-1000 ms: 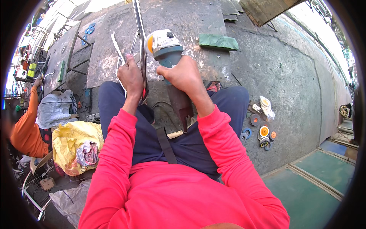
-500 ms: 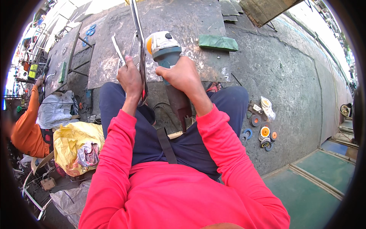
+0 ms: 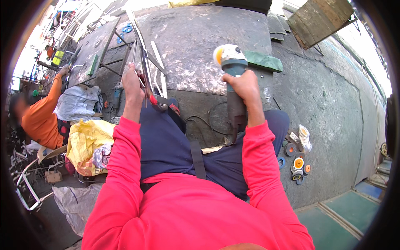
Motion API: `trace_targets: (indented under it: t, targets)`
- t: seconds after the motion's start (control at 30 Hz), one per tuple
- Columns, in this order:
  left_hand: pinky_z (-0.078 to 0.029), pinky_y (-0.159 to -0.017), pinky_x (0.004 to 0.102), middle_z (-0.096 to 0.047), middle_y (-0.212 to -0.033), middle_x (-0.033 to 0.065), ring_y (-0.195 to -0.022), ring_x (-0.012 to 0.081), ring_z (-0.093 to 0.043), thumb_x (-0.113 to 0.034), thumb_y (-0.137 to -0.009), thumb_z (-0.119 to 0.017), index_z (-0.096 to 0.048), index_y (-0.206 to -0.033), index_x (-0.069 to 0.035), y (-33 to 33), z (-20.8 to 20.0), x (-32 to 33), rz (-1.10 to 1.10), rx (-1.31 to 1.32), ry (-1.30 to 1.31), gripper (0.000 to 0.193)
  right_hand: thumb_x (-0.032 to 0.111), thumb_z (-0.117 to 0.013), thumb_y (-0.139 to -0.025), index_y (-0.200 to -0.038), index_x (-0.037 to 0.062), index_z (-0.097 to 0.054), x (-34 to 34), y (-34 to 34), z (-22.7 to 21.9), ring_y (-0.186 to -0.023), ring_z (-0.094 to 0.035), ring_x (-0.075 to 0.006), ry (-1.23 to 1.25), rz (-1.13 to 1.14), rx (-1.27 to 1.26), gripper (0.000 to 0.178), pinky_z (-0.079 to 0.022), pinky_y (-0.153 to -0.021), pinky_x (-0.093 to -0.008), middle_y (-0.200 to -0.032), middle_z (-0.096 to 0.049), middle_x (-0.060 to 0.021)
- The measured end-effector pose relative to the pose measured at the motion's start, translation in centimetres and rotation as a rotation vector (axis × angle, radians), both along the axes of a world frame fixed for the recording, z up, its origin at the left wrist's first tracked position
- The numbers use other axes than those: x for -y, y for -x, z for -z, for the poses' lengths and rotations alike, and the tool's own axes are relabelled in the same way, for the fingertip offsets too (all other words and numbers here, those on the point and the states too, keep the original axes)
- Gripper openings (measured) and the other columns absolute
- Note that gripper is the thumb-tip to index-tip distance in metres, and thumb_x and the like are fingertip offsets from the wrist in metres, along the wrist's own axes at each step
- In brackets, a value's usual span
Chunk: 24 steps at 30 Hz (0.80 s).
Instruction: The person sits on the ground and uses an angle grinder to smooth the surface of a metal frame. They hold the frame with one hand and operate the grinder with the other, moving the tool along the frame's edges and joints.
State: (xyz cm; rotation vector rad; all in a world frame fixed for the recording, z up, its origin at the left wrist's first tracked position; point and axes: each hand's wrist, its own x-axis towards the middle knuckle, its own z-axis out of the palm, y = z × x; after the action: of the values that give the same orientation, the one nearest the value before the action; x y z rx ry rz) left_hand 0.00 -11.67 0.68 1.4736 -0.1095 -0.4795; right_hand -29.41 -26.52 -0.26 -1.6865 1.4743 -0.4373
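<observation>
My right hand [image 3: 247,88] is wrapped round the body of an angle grinder [image 3: 236,68], teal and dark with a pale head. An orange and white disc [image 3: 217,55] faces left on its head, apart from any metal. With closed fingers, my left hand [image 3: 132,85] grips a shiny metal tube frame [image 3: 144,58]. The frame slants up and away over my left thigh, its thin bars spreading to the right. A red patch shows at its near rounded end, close to my left knee.
A worn metal sheet [image 3: 191,41] lies ahead, with a green block [image 3: 263,61] at its right. Several grinding discs [image 3: 298,163] sit on the floor to my right. At left are a yellow sack [image 3: 85,141] and a person in orange [image 3: 43,121]. A cable [image 3: 204,120] curls between my legs.
The grinder has moved right, away from the tube frame, in my right hand. The frame has turned in my left hand, so its side bars now show on the right. The view has shifted.
</observation>
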Motion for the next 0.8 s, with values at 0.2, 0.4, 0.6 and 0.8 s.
trace_targets:
  t: [0.2, 0.4, 0.6, 0.8]
  targets:
    - [-0.055, -0.051, 0.0442, -0.054, -0.063, 0.0058, -0.048, 0.0235, -0.057, -0.038, -0.103, -0.047, -0.053, -0.081, -0.008, -3.0, 1.4, -4.8, 0.037, -0.112, 0.032, 0.038, 0.036, -0.084, -0.060, -0.084, -0.0122, -0.070, 0.6, 1.1, 1.2, -0.071, -0.070, -0.0276, -0.052, 0.051, -0.010, 0.056, -0.054, -0.063, -0.0392, -0.081, -0.071, -0.0219]
    - [-0.057, -0.057, 0.0491, -0.055, -0.069, 0.0063, -0.056, 0.0251, -0.060, -0.037, -0.104, -0.045, -0.055, -0.090, -0.005, -4.8, 2.1, -6.0, 0.116, -0.140, 0.094, 0.037, 0.035, -0.084, -0.060, -0.084, -0.0129, -0.070, 0.8, 1.1, 2.3, -0.072, -0.070, -0.0279, -0.082, 0.048, 0.020, 0.056, -0.054, -0.063, -0.0404, -0.084, -0.071, -0.0226]
    - [-0.057, -0.062, 0.0470, -0.061, -0.076, 0.0114, -0.062, 0.0290, -0.064, -0.037, -0.106, -0.039, -0.057, -0.099, -0.002, -6.4, 2.4, -7.2, 0.108, -0.177, 0.036, 0.039, 0.031, -0.084, -0.061, -0.085, -0.0120, -0.070, 0.7, 0.5, 3.2, -0.069, -0.069, -0.0257, -0.124, 0.049, 0.053, 0.051, -0.053, -0.061, -0.0402, -0.083, -0.071, -0.0201]
    - [-0.058, -0.069, 0.0444, -0.066, -0.094, 0.0221, -0.069, 0.0307, -0.065, -0.049, -0.105, -0.032, -0.051, -0.116, 0.003, -6.1, 3.3, -10.0, 0.132, -0.176, 0.057, 0.056, 0.022, -0.082, -0.064, -0.090, -0.0082, -0.065, 0.1, 0.2, 3.3, -0.058, -0.063, -0.0209, -0.390, 0.098, 0.418, 0.043, -0.050, -0.049, -0.0354, -0.076, -0.064, -0.0093]
